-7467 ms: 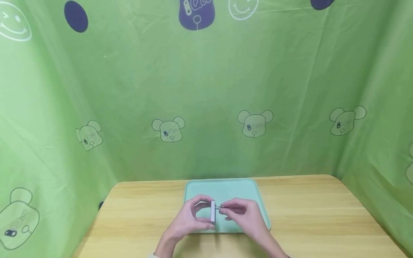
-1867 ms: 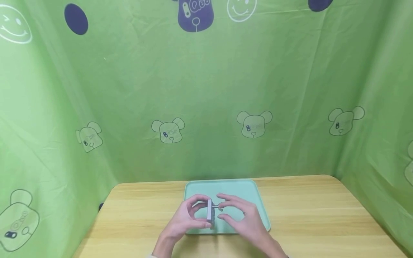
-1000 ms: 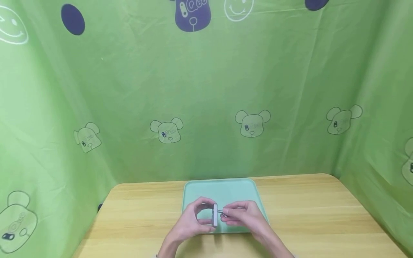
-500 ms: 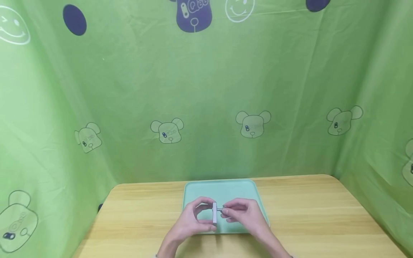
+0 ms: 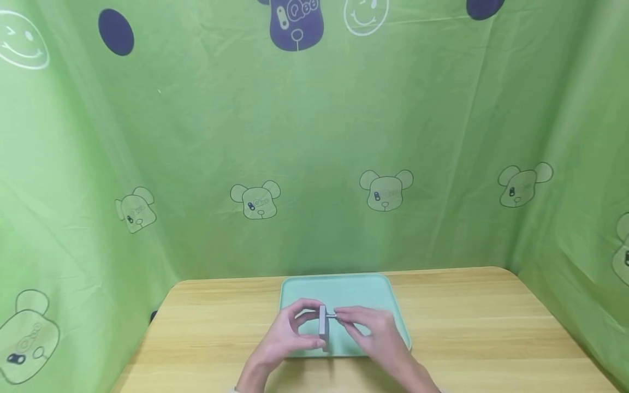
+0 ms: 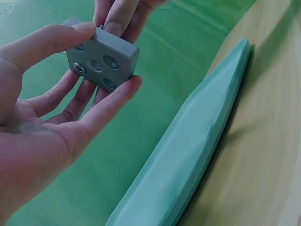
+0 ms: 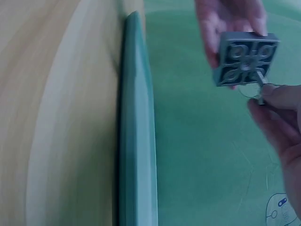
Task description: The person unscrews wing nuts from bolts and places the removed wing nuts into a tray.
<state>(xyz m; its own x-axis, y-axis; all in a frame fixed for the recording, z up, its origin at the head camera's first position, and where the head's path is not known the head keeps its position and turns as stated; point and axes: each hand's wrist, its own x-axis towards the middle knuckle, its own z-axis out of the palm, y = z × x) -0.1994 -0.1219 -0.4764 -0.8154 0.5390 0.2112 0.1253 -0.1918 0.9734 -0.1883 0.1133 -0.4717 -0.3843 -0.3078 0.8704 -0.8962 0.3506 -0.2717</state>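
A grey square block (image 5: 322,322) with several round holes is held upright in my left hand (image 5: 287,334), thumb on one edge and fingertips on the opposite one. In the left wrist view, its face has a threaded hole in the middle, and a metal end (image 6: 79,68) fills one corner hole. From the block's ribbed other face sticks out a thin threaded metal bolt (image 7: 261,79) at a corner. My right hand (image 5: 380,330) pinches the bolt's outer end between thumb and fingers, which partly hide it. Both hands are above the mint-green tray (image 5: 344,281).
The tray lies on a light wooden table (image 5: 221,322), near its back edge and under the hands. Green cloth (image 5: 314,136) printed with bear heads and smiley faces hangs behind the table and along both sides.
The right hand's fingers, spread apart around the bolt's end 1.9 s ago, came together on it and now pinch it with straighter fingers. Block and hands have shifted slightly left since half a second ago.
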